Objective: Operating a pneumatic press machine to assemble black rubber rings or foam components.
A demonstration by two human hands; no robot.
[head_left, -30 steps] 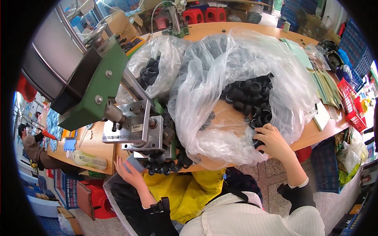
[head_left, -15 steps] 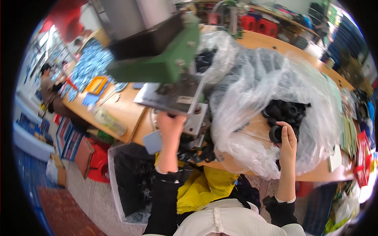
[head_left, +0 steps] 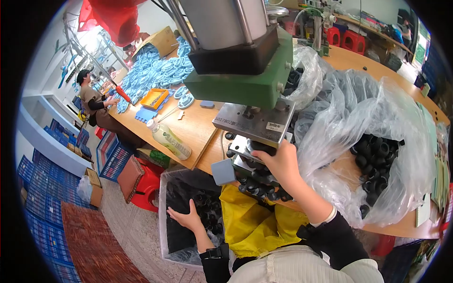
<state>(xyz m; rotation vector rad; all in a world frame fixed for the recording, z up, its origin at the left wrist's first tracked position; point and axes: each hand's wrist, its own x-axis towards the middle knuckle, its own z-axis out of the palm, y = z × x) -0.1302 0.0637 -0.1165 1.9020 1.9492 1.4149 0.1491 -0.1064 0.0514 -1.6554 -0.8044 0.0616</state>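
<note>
My left hand is open, fingers spread, above a white-rimmed bin holding several black pieces. My right hand reaches under the upper metal plate of a green bench press. Its thumb and fingers close on a black round plastic cap at the lower metal block; the fingers and plate partly hide it. More black caps lie below the press. On the right, a clear plastic bag lies open around a heap of black caps.
A yellow sack hangs at the table's front edge. On the wooden table stand a bottle and an orange tray. Behind them is a heap of light-blue pieces. A person works at far left.
My left hand has left the press and moved down over the bin, now open. My right hand has carried a black cap from the bag to the press. The view has shifted left.
</note>
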